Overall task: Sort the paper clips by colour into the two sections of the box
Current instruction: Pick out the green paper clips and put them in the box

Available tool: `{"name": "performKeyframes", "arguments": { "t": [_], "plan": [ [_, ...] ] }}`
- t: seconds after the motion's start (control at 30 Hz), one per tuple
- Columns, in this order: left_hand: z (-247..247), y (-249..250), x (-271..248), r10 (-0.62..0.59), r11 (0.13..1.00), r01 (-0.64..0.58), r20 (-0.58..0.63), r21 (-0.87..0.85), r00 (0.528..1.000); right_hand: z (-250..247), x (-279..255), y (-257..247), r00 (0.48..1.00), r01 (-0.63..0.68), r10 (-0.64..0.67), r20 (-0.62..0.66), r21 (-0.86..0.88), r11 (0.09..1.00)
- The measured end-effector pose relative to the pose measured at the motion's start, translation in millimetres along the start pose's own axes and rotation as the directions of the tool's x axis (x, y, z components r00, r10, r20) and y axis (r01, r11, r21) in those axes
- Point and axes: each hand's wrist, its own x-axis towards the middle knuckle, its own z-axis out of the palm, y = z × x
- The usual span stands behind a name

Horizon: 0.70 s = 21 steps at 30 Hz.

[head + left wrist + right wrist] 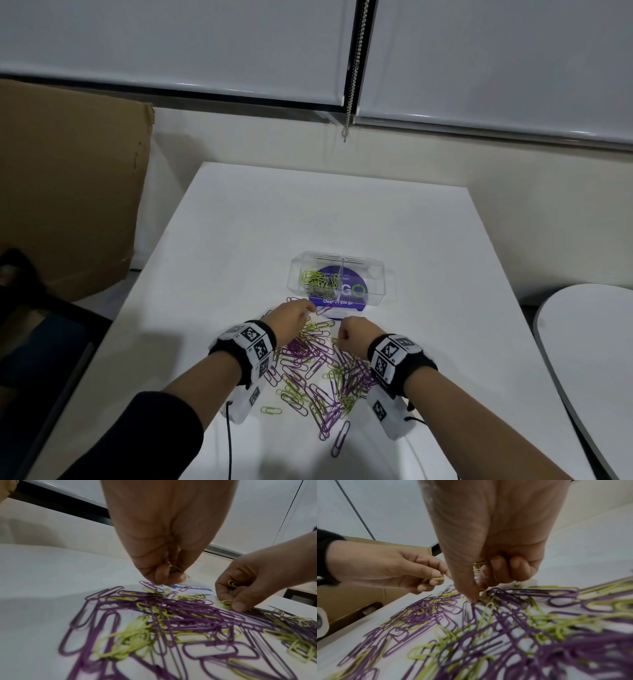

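Under both hands, a mixed heap of purple and yellow-green paper clips [318, 373] spread on the white surface [219, 240]. Left hand [291, 318] curled, pinching a few yellow-green clips [435, 579] between thumb and fingers, hovering at the heap's far-left edge. Right hand [358, 334] curled too, several yellow-green clips [231, 583] tucked in the palm, thumb and forefinger reaching down at another in the heap. Just beyond the hands, clear two-section box [383, 274] sitting on a round purple sticker [337, 303]; left section holding a small bunch of yellow-green clips [317, 278], right section looking bare, no purple clips sorted yet as far as visible. Judged early in the task: most clips left on the surface, all purple ones to go, many yellow-green mixed in. Cables [228, 442] trailing from the wrist bands near the close edge. Further out: brown cardboard [68, 185] left of the surface, pale round tabletop [589, 359] to the right, lowered roller blinds [171, 44] with bead chain [354, 68] behind.
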Motion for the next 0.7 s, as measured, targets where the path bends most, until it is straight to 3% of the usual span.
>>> {"name": "performKeyframes", "arguments": {
  "t": [0.1,0.17,0.33,0.5,0.7],
  "plan": [
    [-3,-3,-1,-0.036,0.999,0.036,0.001,-0.041,0.999,2,-3,3,1.0,0.015,-0.015,0.008,0.046,0.999],
    [-3,-7,0,-0.068,0.993,0.066,-0.013,-0.095,0.998,1,-5,8,0.999,0.009,-0.001,-0.042,0.181,0.983],
    [1,-8,1,-0.054,0.999,0.054,0.018,0.003,0.998,-12,-14,21,0.986,0.069,0.026,-0.165,0.541,0.838],
    [6,5,-2,0.024,0.952,-0.055,0.104,0.302,0.994,-9,-19,31,0.998,0.016,0.04,-0.053,0.775,0.632],
    [9,12,-5,0.049,0.917,-0.079,0.085,0.391,0.995,-2,-26,36,0.993,-0.081,0.115,0.022,0.837,0.541]
  ]
}}
